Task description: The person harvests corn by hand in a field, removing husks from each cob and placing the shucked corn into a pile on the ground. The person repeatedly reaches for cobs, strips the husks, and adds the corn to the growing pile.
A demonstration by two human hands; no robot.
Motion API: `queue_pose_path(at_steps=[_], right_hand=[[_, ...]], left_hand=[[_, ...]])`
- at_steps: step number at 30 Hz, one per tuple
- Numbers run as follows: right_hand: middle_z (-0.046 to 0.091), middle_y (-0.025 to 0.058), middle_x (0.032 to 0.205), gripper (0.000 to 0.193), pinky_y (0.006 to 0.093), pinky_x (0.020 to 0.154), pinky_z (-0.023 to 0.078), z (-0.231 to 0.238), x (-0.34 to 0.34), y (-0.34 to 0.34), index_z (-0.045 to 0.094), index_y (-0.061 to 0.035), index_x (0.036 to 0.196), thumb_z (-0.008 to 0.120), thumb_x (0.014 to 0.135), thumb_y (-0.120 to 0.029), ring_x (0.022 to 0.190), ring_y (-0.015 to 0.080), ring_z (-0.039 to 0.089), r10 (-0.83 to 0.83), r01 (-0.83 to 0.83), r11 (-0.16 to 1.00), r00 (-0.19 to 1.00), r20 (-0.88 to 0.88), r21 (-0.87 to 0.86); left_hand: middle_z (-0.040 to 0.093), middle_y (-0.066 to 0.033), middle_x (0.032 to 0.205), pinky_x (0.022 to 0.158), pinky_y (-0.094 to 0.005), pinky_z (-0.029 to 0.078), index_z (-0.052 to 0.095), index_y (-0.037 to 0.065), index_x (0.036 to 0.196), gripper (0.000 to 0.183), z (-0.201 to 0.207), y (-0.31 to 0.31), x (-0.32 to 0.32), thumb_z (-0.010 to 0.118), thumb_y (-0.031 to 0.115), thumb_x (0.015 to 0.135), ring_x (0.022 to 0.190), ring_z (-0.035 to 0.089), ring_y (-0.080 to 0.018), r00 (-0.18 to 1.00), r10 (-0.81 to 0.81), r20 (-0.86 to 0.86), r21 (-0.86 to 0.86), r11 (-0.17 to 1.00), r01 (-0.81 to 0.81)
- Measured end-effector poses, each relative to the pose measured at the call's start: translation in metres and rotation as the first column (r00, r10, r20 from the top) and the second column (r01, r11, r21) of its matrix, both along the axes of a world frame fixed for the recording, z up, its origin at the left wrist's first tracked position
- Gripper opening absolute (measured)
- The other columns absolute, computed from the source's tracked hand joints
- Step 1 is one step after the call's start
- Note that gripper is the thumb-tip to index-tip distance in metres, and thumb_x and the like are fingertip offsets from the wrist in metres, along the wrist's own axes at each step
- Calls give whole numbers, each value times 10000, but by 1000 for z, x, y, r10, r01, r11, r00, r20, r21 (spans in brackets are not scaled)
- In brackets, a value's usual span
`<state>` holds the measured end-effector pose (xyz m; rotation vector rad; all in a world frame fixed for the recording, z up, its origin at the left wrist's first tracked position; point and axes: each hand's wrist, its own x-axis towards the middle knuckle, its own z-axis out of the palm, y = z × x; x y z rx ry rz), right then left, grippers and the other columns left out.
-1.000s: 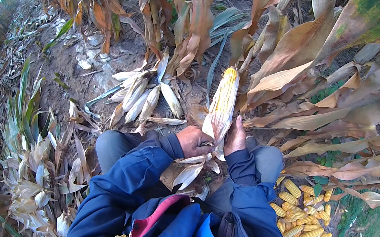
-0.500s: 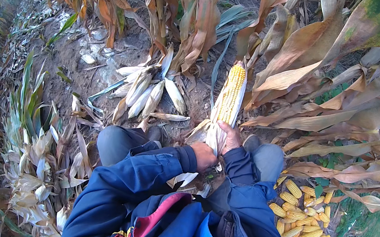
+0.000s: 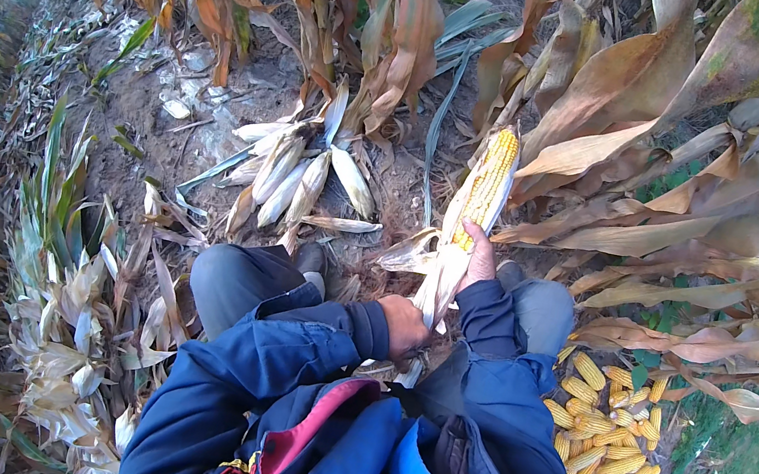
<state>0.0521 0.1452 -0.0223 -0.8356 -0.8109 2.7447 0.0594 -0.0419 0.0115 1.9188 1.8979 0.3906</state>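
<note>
— Bare soil [image 3: 217, 122] between dry corn stalks [image 3: 406, 29] is all the ground on show. Where's the cob?

— Centre, just beyond the knees. The cob [image 3: 488, 183] stands nearly upright, yellow kernels bared along its far half, pale husk [image 3: 440, 268] peeled down around its near end.

— And the hands?

— The right hand [image 3: 479, 255] is wrapped around the cob's near part, fingers curled on the kernels. The left hand [image 3: 404, 328] sits nearer, closed on the hanging husk below it. Both come out of blue sleeves.

— What lies around?

— Left of the cob, on the soil, a fan of unhusked ears [image 3: 294, 176]. To the near right, beside the right leg, a pile of husked yellow cobs [image 3: 604, 429]. Along the left edge, a strip of shed husks [image 3: 79, 326] and green leaves. Dry brown leaves [image 3: 666, 227] crowd the right side.
</note>
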Motion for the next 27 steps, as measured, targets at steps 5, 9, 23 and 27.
queue_pose_path(at_steps=[5,9,23,27], right_hand=[[568,90,1321,647,426,1041,432,7,-5,-6,461,-47,1407,742,876,-289,1209,253,540,-11,5,1000,978,-207,-27],[563,119,1276,725,435,957,496,8,-3,-7,410,-48,1427,763,864,-336,1120,258,576,-16,29,998,978,-207,57],[625,128,1180,613,331,896,509,-36,-2,-20,456,33,1276,717,724,-25,1044,205,623,25,19,558,999,-39,830],[639,139,1143,635,339,926,491,-23,1,-25,460,33,1290,716,717,-64,1045,221,629,135,-128,507,989,68,852]], left_hand=[[673,-127,684,562,-453,547,697,128,728,164,-27,14,-22,614,256,788,646,682,-338,952,215,-220,-92,966,-240],[698,-114,735,582,-440,555,716,116,762,172,-42,29,-27,597,227,817,692,701,-312,929,252,-270,-168,938,-303],[710,-129,820,723,-392,546,730,52,930,305,3,21,-60,713,348,856,724,684,-320,936,107,335,-52,994,-95],[665,-84,727,630,-343,508,698,-26,1014,413,39,4,-112,708,372,902,664,607,-150,458,621,636,50,559,-828]])
